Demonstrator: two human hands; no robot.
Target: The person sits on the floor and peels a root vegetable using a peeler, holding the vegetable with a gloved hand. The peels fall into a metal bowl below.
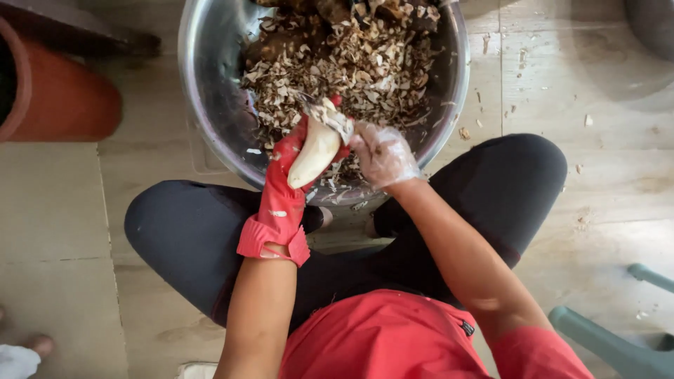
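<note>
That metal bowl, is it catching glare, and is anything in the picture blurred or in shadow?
Head view: the steel bowl shows soft sheen on its left wall, no harsh glare; the right hand in a clear glove looks slightly motion-blurred; the peeled root stays sharp; a shadow darkens the top right floor.

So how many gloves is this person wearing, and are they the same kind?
2, and they differ: a red rubber glove on the left hand, holding the pale peeled root, and a thin clear plastic glove on the right hand at its tip.

A pale, peeled root (316,151), held tilted over the steel bowl (203,84) of brown peelings (351,63)
</note>
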